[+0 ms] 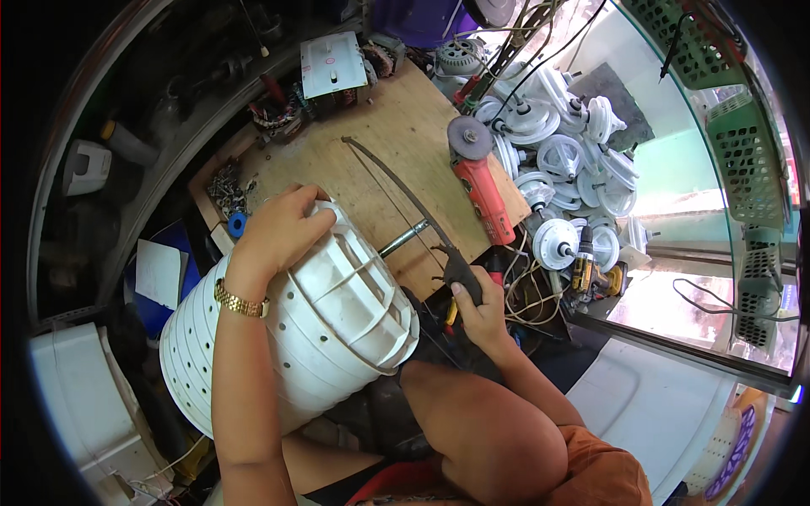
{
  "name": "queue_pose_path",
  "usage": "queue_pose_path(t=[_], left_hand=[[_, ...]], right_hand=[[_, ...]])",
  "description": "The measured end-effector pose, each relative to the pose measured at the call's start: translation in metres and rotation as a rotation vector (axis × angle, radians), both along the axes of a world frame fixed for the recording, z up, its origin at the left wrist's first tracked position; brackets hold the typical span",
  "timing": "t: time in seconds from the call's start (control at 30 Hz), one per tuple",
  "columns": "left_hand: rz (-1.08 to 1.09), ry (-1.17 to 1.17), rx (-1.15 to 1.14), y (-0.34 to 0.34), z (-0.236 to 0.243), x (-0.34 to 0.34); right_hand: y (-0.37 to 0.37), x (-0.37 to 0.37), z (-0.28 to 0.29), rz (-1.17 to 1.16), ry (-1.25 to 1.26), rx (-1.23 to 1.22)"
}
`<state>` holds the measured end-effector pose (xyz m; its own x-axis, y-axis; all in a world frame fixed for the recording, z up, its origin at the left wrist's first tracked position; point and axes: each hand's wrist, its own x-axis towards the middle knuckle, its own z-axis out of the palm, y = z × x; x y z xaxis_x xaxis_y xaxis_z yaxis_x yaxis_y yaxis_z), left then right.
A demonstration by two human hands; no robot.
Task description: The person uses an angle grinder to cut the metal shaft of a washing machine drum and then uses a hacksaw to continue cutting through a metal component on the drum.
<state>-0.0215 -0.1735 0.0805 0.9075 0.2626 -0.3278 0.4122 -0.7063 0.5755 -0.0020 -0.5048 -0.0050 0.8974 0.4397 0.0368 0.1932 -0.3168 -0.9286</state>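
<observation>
The left hand (287, 228) grasps the ribbed base of a white perforated drum (312, 337) at near left; the right hand (481, 312) is clenched around a hacksaw's (407, 190) handle, the blade crossing the drum's metal shaft (403, 239) over the counter (312, 173). The drum looks bulky but light, stiff and slick, best held by its ribs; the thin blade seems fragile.

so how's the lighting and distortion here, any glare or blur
In the head view, bright light washes out parts of the pale glass pane at right; also in the head view, deep shadow hides detail at upper left; the head view's fisheye bends straight edges toward a dark rim; in the head view, the white perforated plastic drum and dark bow-framed saw look fairly sharp.
</observation>
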Motion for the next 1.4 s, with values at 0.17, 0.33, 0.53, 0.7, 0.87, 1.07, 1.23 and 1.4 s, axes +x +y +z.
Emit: queue_pose_path(t=[0.17,0.33,0.53,0.7,0.87,1.07,1.23,1.4], left_hand=[[-0.038,0.033,0.041,-0.001,0.002,0.002],[-0.004,0.069,-0.015,-0.001,0.003,0.005],[0.016,0.014,-0.009,0.005,-0.008,0.001],[0.009,0.033,-0.018,0.005,-0.006,0.001],[0.043,0.059,-0.062,0.000,0.001,0.003],[0.025,0.052,-0.098,0.015,-0.001,-0.002],[-0.076,0.059,-0.147,0.002,0.003,0.016],[-0.078,0.072,-0.102,0.015,-0.004,-0.004]], right_hand=[[-0.008,0.002,-0.004,-0.029,0.073,-0.026],[-0.002,0.006,-0.002,0.000,0.012,-0.016],[0.002,-0.001,0.010,-0.020,0.036,-0.033],[0.003,0.001,0.020,-0.007,0.066,-0.091],[-0.004,0.001,0.033,-0.017,0.160,-0.147],[-0.029,-0.021,0.065,-0.013,0.202,-0.139],[0.037,0.034,-0.001,-0.039,-0.135,-0.091],[-0.016,-0.021,0.046,0.015,0.102,-0.192]])
